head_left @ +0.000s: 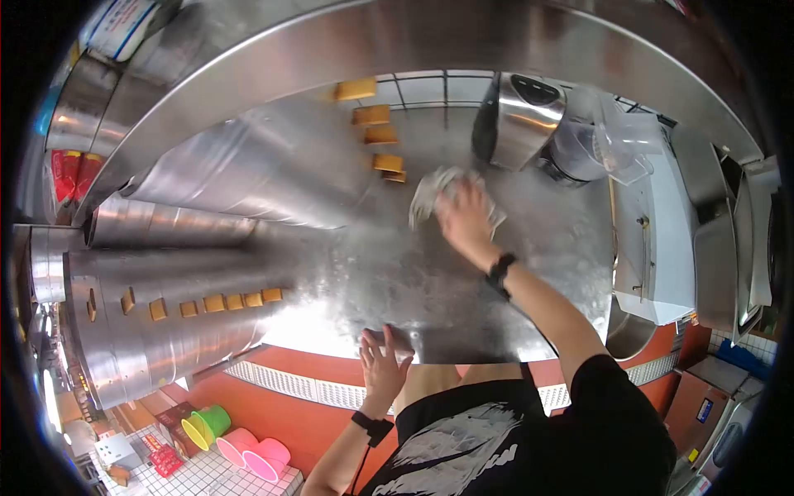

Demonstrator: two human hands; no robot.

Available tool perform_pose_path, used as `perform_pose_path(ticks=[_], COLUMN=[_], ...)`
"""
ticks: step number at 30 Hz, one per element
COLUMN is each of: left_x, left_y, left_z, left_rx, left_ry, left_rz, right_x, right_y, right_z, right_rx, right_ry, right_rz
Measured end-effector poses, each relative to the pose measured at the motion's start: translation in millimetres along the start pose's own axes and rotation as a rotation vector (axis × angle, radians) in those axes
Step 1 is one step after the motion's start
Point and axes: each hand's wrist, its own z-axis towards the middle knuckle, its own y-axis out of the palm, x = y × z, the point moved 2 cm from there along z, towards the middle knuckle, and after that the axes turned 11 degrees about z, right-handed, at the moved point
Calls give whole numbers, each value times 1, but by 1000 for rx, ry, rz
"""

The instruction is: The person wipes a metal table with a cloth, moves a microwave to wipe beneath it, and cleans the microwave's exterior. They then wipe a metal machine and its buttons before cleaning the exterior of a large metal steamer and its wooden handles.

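Note:
My right hand (469, 217) presses a crumpled pale cloth (430, 192) against the steel countertop (529, 240), towards its back edge; the hand is slightly blurred, and its fingers lie over the cloth. My left hand (383, 368) rests at the counter's front edge with its fingers spread and nothing held. A black band circles each wrist. Left of the cloth, several small yellow-brown blocks (387, 162) run in a column beside a large steel cylinder.
A steel and black appliance (527, 120) and a clear plastic container (576, 151) stand at the back right. Steel cylinders (165, 310) fill the left side. Coloured buckets (266, 460) sit on white tiles at the lower left. A white cabinet (666, 240) borders the right.

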Motion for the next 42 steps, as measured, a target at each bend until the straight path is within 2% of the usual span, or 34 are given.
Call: perform_pose_path(ticks=[3,5,6,8,9,10,11,12,13,19,20,22,26,28,30,32,34,37,39,40,42], left_x=[-26,-39,-44,-53,-57,-61,-64,-65,-67,-81,-82,-84,-98,-116,-139,-159,-174,-187,-195,-200,-215], left_y=[-14,-15,-17,-15,-14,-13,-16,-21,-26,-28,-31,-33,-26,-13,-19,-14,-18,-21,-22,-20,0], left_z=[5,7,9,14,18,22,26,31,36,47,49,50,47,47,40,29,19,2,-8,-11,-18], left_rx=[14,-8,23,5,-8,78,77,20,-37,-35,-30,-107,-71,-65,-14,7,26,107,181,182,274], left_ry=[91,200,224,242,265,297,300,297,292,356,344,383,328,273,209,62,13,-113,-232,-309,-441], left_rz=[-25,-77,-56,-87,-124,-115,-121,-164,-209,-374,-379,-354,-442,-649,-699,-757,-754,-730,-788,-798,-733], right_x=[33,38,41,53,57,61,65,64,59,13,-8,-67,-180,-228,-256,-273,-282,-287,-294,-296,-296], right_y=[29,58,73,103,104,103,103,88,75,30,37,57,110,136,165,193,215,250,255,252,237], right_z=[89,132,154,184,189,191,187,179,166,28,8,-22,-37,-26,-1,38,80,120,123,109,80], right_rx=[210,333,332,253,255,105,-50,-93,-35,321,349,231,-42,-160,-265,-211,-190,-138,-132,-151,-283], right_ry=[251,237,234,109,109,-53,-210,-237,-163,260,338,443,250,102,-126,-300,-307,-178,-283,-273,-414], right_rz=[-50,-38,-32,376,376,273,167,107,91,-154,-228,-261,42,152,333,397,339,530,334,347,423])
